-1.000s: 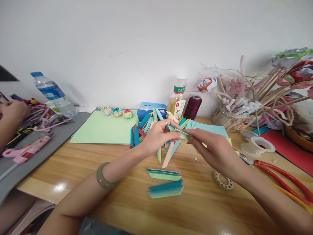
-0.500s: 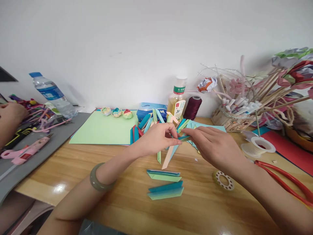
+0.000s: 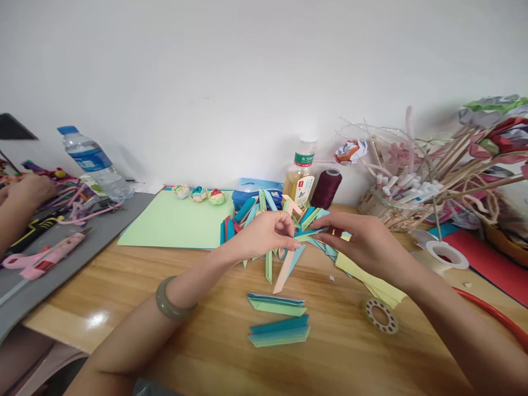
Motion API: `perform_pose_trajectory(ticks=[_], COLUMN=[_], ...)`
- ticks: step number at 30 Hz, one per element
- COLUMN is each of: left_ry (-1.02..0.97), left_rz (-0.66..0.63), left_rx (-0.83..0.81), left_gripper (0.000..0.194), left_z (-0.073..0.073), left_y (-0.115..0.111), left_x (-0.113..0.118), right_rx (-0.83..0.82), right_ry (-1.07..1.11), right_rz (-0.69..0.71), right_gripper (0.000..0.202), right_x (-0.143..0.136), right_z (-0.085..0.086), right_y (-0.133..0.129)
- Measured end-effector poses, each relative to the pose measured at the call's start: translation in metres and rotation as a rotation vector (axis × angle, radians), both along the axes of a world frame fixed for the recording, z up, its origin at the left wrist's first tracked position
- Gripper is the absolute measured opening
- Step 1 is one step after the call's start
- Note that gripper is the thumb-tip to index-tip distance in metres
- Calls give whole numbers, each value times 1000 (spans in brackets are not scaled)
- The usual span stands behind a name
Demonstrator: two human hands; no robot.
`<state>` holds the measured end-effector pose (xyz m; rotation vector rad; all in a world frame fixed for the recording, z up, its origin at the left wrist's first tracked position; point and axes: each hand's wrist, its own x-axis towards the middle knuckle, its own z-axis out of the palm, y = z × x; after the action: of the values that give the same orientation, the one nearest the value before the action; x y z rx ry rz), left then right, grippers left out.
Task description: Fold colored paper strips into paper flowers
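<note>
Between my two hands is a folded paper strip [image 3: 307,235], blue along the top and green below. My left hand [image 3: 270,234] pinches its left end between thumb and fingers. The thumb and fingers of my right hand [image 3: 358,236] close on its right end. Behind and beneath them lies a pile of folded paper strips [image 3: 269,267] in green, blue, peach and red, partly hidden by my hands. Nearer to me, a blue and green folded paper piece [image 3: 277,304] lies above a similar folded piece [image 3: 279,331] on the wooden table [image 3: 198,352].
Light green paper sheets [image 3: 177,223] bear three small paper flowers [image 3: 198,193]. A tissue pack [image 3: 258,192], a drink bottle [image 3: 304,170] and a thread spool [image 3: 327,188] stand behind. A tape roll [image 3: 380,316] and yellow strips [image 3: 371,278] lie right. A co-worker's hand [image 3: 35,190] is far left.
My right hand's fingers have shifted and lifted slightly, showing more of the folded strip. The view has tilted a little, and yellow strips now show beside my right hand.
</note>
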<state>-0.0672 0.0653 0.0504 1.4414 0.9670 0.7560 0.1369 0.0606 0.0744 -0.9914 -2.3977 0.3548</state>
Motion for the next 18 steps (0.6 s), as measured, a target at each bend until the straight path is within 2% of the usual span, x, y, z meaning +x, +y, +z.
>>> perform_pose_trajectory(ticks=[3, 7, 10, 11, 14, 18], left_ry=[-7, 53, 177, 224, 284, 209], left_rz=[-10, -132, -259, -285, -295, -281], left_rx=[-19, -75, -28, 15, 101, 99], left_gripper=[27, 34, 18, 19, 33, 36], left_z=[1, 8, 14, 15, 14, 6], left_y=[0, -5, -10, -12, -14, -12], left_x=[0, 0, 0, 0, 1, 1], right_rx=[-75, -118, -140, -148, -165, -193], right_ry=[69, 117, 116, 114, 109, 117], right_rz=[-5, -19, -25, -25, -26, -51], right_gripper=[13, 13, 14, 14, 14, 13], right_x=[0, -5, -8, -9, -11, -13], right_z=[3, 2, 2, 2, 2, 0], right_y=[-1, -4, -5, -6, -8, -7])
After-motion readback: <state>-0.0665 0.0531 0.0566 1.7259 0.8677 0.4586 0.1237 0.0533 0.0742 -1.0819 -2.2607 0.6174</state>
